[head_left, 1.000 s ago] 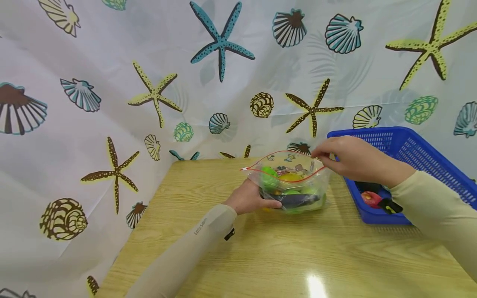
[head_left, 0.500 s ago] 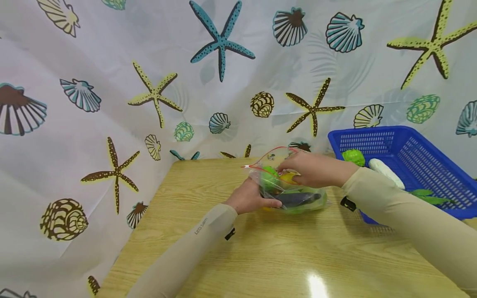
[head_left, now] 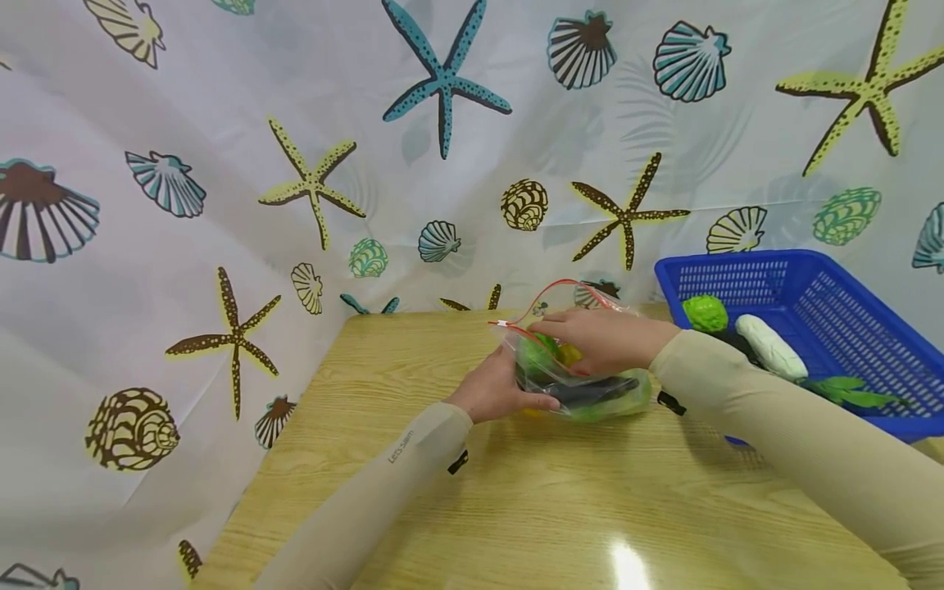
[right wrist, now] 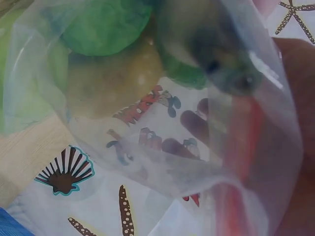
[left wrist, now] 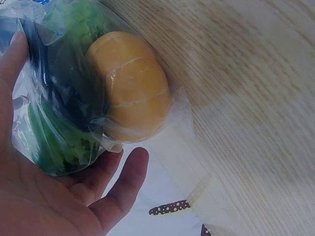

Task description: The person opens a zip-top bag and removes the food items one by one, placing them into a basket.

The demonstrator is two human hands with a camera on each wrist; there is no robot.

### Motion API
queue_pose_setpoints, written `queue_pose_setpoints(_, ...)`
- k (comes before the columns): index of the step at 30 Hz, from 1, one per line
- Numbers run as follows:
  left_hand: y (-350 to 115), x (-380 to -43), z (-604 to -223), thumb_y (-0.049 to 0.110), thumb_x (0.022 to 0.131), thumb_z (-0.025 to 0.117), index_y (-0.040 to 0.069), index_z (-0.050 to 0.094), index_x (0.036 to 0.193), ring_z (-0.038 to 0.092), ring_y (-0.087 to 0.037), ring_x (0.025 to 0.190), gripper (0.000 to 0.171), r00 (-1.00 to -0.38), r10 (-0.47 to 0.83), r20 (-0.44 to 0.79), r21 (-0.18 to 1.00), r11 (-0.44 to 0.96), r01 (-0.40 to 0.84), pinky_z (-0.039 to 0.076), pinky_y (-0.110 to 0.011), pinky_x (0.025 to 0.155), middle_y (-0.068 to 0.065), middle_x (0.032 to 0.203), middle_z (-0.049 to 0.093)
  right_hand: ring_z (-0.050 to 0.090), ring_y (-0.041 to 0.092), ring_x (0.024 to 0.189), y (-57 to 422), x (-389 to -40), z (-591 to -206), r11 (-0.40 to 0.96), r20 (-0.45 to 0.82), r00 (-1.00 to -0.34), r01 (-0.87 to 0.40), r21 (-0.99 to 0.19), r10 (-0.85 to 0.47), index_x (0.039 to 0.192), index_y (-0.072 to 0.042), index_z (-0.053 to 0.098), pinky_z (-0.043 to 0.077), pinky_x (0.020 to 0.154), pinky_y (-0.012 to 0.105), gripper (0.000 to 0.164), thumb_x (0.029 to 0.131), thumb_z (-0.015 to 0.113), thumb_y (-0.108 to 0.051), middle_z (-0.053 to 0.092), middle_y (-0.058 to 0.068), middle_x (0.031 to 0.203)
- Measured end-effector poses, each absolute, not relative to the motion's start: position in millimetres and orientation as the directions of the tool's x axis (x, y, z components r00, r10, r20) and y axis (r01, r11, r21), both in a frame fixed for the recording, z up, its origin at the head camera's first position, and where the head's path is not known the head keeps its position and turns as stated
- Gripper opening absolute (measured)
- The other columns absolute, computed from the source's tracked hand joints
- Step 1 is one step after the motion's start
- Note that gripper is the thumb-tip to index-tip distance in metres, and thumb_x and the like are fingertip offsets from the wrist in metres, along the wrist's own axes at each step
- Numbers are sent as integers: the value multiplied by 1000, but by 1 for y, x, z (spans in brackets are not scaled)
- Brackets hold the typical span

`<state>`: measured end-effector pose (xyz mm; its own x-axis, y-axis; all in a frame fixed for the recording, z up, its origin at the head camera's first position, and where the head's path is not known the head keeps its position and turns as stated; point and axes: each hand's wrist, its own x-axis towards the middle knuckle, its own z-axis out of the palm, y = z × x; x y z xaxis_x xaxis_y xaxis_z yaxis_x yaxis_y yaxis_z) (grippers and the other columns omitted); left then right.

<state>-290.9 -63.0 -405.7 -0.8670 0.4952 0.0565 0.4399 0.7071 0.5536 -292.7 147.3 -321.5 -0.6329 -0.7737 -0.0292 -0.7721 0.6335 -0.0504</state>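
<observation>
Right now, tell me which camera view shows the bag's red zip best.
The head view: the red zip curves around the mouth of the bag, with its white slider visible, though the right hand covers part. The right wrist view gives only a blurred red stretch; the left wrist view shows none.

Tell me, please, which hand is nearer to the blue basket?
Right. The right hand is at the open mouth of the plastic bag, left of the blue basket; the left hand grips the bag's left end, farther from the basket.
</observation>
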Motion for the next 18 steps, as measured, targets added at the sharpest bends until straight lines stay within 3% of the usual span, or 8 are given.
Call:
queue_pose_setpoints(9,-64,-292,-405,77,56,68,28,15,152,44,-10,116,120,-885,464,31,504,758,415,44,-41,95,5,141,42,37,27,125,142,-298,-326,621,-15,-621,-783,-27,-784,149,-17,32,41,98,49,82,80,76,-22,37,7,147)
queue_pose_setpoints(18,-65,-292,-404,72,61,70,31,14,152,46,-10,115,114,-871,492,-12,505,755,420,44,-40,95,9,144,40,45,27,118,136,-302,-331,612,5,-612,-791,-3,-791,146,-16,38,45,94,48,72,84,72,-26,42,9,143)
